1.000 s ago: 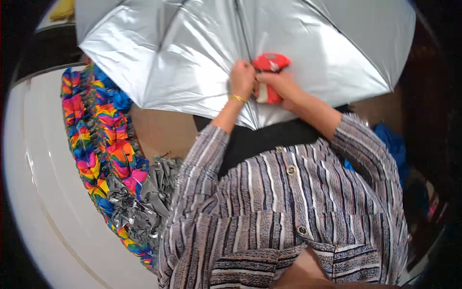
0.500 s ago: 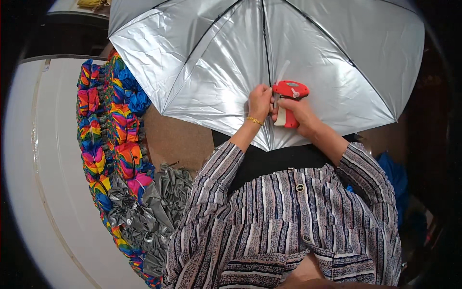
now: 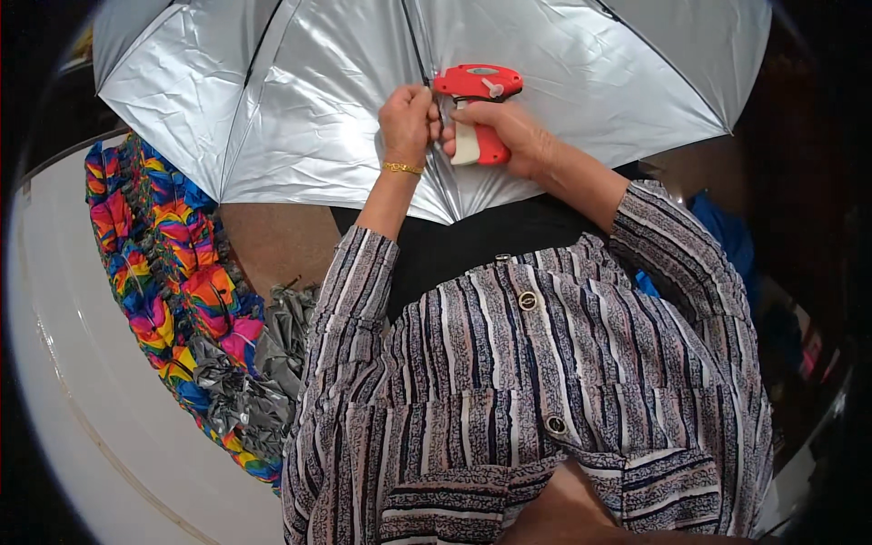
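An open umbrella (image 3: 318, 118) with a silver underside and dark ribs spreads across the top of the view. My left hand (image 3: 406, 125) is closed in a pinch at the lower part of the middle rib (image 3: 415, 41); the cloth and rib there are partly hidden by its fingers. In my right hand (image 3: 513, 134) is a red and white tagging gun (image 3: 477, 82), its handle gripped and its front end against the rib just beside my left fingers. Whatever its needle touches is too small to make out.
Several rainbow-coloured folded umbrellas (image 3: 209, 295) stand packed in rows at the left, with crumpled silver cloth (image 3: 245, 400) beside them. A white curved surface (image 3: 68, 363) lies further left. Blue material (image 3: 722, 232) is at the right, by my elbow.
My hands, the tagging gun and the umbrella now appear higher and further left in the view; the surroundings have shifted leftward too. Both hands keep their hold.
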